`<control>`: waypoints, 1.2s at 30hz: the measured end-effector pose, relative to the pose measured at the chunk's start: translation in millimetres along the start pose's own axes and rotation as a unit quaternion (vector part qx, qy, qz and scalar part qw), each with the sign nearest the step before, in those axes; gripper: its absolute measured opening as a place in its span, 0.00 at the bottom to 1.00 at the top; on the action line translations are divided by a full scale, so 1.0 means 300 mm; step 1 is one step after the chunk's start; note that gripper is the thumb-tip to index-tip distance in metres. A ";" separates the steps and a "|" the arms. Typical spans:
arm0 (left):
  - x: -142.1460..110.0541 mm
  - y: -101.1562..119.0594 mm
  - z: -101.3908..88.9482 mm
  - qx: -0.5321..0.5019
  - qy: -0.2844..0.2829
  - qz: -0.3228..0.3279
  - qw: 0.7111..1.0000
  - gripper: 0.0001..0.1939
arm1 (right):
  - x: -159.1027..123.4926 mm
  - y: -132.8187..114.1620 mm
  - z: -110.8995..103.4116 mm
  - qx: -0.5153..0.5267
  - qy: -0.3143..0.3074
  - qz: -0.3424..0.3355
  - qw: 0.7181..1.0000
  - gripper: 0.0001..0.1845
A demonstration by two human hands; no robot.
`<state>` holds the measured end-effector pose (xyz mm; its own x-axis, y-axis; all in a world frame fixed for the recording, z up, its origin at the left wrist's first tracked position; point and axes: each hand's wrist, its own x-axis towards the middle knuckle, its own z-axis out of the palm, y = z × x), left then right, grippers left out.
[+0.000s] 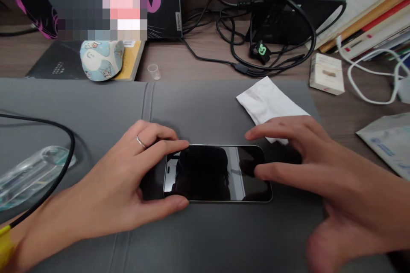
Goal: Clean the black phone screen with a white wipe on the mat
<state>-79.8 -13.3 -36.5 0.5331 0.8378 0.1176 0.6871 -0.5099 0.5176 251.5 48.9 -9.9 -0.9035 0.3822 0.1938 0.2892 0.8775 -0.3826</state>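
A smartphone (pixel 205 175) with a dark, glossy screen lies flat and sideways on a grey desk mat (pixel 192 239). My left hand (pixel 141 175), with a ring on one finger, grips the phone's left end, fingertips at the far edge and thumb at the near edge. Over the right end hovers my right hand (pixel 314 166), fingers apart and nothing held in them. One of its fingers is above the screen; whether it touches the glass I cannot tell. Just beyond that hand lies a folded white tissue (pixel 269 102), partly covered by it.
Black cables and a black box (pixel 288 19) stand at the back right beside leaning books (pixel 368 30). A small white box (pixel 326 74) sits before them. At left are a clear plastic bottle (pixel 35 175) and a black cable (pixel 68 130). A patterned round object (pixel 101 60) rests on books.
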 end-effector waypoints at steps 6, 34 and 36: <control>0.001 0.002 -0.002 0.007 0.000 -0.002 1.000 0.31 | 0.003 0.003 -0.001 0.001 -0.003 0.003 1.000 0.48; 0.014 -0.011 -0.002 0.009 0.024 0.042 0.999 0.33 | 0.249 -0.064 0.017 -0.010 -0.079 -0.046 0.996 0.40; 0.014 -0.011 -0.001 0.003 0.026 0.042 0.999 0.32 | 0.271 -0.071 0.016 -0.008 -0.088 -0.052 0.995 0.40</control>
<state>-80.0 -7.9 -37.5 0.5632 0.8008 0.2036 0.6438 -0.5797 0.4995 170.3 59.7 9.6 -0.9697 0.2342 0.0690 0.1957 0.9146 -0.3540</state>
